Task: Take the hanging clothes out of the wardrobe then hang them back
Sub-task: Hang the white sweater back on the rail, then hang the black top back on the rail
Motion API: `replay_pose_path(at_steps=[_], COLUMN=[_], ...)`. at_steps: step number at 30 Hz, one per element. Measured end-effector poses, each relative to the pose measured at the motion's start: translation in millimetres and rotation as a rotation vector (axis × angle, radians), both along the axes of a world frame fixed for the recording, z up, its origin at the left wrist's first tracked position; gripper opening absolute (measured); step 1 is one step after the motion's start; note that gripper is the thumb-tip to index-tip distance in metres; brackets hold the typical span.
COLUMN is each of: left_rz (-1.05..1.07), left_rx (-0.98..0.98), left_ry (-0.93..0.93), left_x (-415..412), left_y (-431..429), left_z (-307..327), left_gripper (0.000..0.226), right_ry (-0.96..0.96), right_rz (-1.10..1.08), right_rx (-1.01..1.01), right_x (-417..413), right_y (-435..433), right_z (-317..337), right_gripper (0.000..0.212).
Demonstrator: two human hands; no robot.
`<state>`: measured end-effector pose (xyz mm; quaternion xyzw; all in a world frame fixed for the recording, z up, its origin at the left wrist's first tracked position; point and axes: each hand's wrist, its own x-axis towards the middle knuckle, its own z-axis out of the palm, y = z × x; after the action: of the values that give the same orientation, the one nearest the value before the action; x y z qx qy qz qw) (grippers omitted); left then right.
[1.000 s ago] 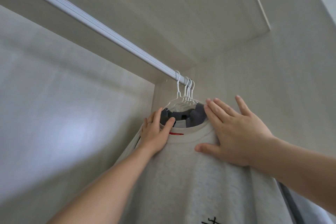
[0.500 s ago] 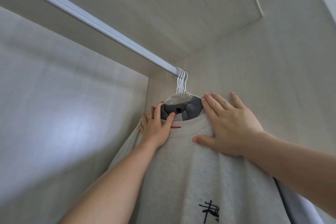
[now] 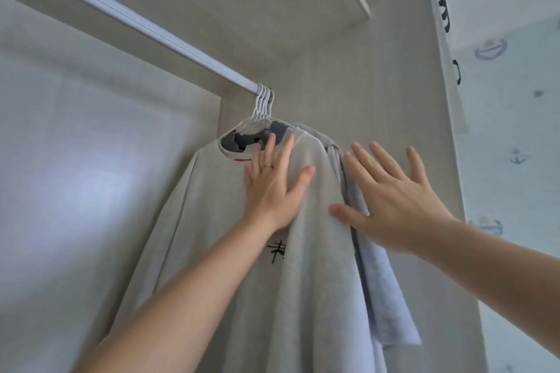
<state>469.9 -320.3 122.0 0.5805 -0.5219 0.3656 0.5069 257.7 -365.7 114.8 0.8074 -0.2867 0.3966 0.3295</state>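
The clothes (image 3: 378, 281) hang bunched at the far end of the rail (image 3: 136, 24). The left hand (image 3: 272, 188) presses flat on the front shirt (image 3: 212, 251); the right hand (image 3: 394, 200) is spread just beside it. Smooth downward gently, so the hooks (image 3: 264, 100) stay seated.

Left hand (image 3: 272, 188), thin pale ring (image 3: 268, 166) on one finger, right hand (image 3: 391, 200), short plain nails on both, left forearm (image 3: 181, 297) bare, right forearm (image 3: 500, 260) bare, wrists uncovered

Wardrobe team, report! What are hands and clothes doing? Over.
Both open: left hand flat on grey sweatshirt, right hand spread beside it. White hangers on rail. Nothing blocking.
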Motion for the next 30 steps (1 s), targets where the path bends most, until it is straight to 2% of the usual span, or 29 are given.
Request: replay_pose_path(at_steps=[10, 22, 30], left_rz=[-0.114, -0.338, -0.627], left_rx=[0.102, 0.581, 0.838], left_ry=[-0.208, -0.244, -0.243], left_x=[-182, -398, -546], left_y=[-12, -56, -83], left_z=[-114, -313, -423], left_gripper=[0.069, 0.072, 0.073], right_ry=[0.003, 0.023, -0.062], right_rz=[-0.092, -0.420, -0.722], right_rx=[0.153, 0.530, 0.811], right_x=[-179, -411, -550], right_y=[2, 6, 28], right_z=[-114, -289, -410], right_gripper=[0.094, 0.096, 0.099])
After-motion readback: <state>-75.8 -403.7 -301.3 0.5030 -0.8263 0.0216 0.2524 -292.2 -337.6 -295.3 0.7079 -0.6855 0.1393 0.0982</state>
